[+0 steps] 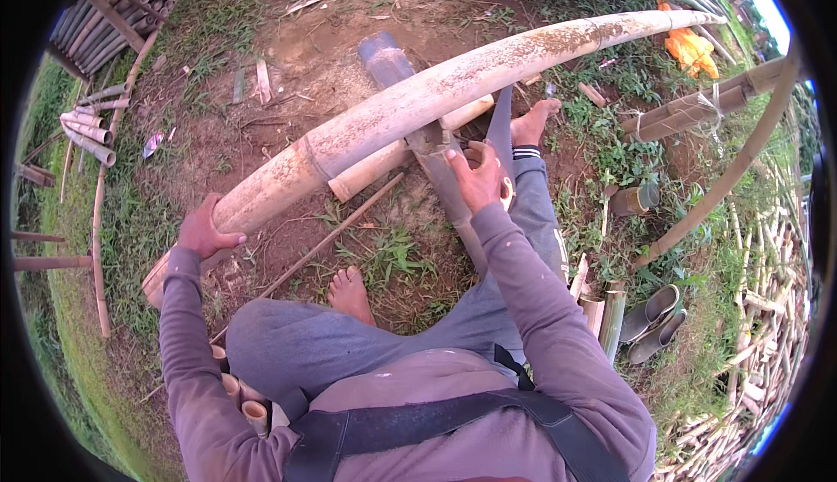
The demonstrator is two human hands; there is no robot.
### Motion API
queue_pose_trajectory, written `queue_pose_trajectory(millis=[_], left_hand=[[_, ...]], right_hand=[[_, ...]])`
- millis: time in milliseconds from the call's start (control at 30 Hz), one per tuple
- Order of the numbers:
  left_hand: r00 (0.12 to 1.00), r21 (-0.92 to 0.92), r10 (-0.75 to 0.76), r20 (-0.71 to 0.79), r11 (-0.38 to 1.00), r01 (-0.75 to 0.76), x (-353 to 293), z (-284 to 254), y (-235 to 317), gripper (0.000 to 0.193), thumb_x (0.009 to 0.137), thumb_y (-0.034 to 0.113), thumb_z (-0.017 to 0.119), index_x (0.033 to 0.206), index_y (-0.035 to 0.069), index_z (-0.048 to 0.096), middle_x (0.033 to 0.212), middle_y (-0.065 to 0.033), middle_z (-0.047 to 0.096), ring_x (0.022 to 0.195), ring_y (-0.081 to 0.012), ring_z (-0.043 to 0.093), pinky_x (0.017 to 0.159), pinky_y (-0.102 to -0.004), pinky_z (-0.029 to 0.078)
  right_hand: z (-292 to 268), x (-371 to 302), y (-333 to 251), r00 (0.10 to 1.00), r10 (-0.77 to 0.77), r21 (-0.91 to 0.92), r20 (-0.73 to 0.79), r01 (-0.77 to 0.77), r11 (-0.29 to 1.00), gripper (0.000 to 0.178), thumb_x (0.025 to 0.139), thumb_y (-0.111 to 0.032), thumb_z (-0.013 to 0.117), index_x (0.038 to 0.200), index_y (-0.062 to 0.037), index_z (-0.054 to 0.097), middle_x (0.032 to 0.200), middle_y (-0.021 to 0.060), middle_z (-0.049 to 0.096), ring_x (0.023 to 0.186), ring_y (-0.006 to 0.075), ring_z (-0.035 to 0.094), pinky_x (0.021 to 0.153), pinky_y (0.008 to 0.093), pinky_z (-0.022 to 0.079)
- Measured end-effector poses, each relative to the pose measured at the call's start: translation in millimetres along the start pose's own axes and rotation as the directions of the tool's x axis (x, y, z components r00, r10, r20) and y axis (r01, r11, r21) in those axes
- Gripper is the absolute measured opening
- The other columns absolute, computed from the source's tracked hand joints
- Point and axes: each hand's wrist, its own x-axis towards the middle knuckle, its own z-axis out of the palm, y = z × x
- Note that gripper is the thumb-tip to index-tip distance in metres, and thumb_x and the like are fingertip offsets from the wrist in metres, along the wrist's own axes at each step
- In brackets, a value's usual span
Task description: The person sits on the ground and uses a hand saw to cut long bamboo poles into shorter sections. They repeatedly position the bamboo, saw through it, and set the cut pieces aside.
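Note:
A long, thick bamboo pole (375,129) slants across in front of me, from low on the left to the far right. My left hand (207,229) is closed round its near-left part, thumb on top. My right hand (479,177) is wrapped round the handle of a handsaw (500,129). The saw's grey blade points away from me, its far end reaching the underside of the pole. Under the pole lie a shorter bamboo piece (370,171) and a dark, weathered post (449,186). My hand partly hides the saw handle.
Cut bamboo tubes (255,414) lie beside my left leg. Right of me are boots (654,323), a short bamboo stub (635,200) and a curved pole (724,181). An orange bag (690,50) lies far right. Bamboo is stacked at the far left (113,24). My bare feet rest on soil.

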Motion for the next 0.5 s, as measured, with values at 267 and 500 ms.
queue_pose_trajectory(millis=[267,500], left_hand=[[0.980,0.137,0.142,-0.138,0.983,-0.124,14,104,20,0.113,0.060,0.064,0.092,0.150,0.010,0.048,0.140,-0.0205,0.062,0.126,-0.0409,0.063,0.104,-0.0502,0.051],[0.992,0.112,0.115,-0.049,0.988,-0.109,19,97,19,0.111,0.064,0.063,0.090,0.152,0.013,0.045,0.148,-0.0178,0.058,0.131,-0.0389,0.060,0.107,-0.0515,0.049]], right_hand=[[-48,-49,75,0.981,-0.179,-0.789,0.076,0.169,0.591,0.072,0.083,-0.044,0.082,0.141,-0.0126,0.053,0.134,0.0165,0.063,0.126,0.0388,0.058,0.106,0.0577,0.043],[-26,-3,53,0.999,0.051,-0.760,0.008,-0.027,0.650,0.065,0.088,-0.043,0.075,0.141,-0.0108,0.055,0.129,0.0213,0.069,0.121,0.0423,0.065,0.102,0.0548,0.047]])
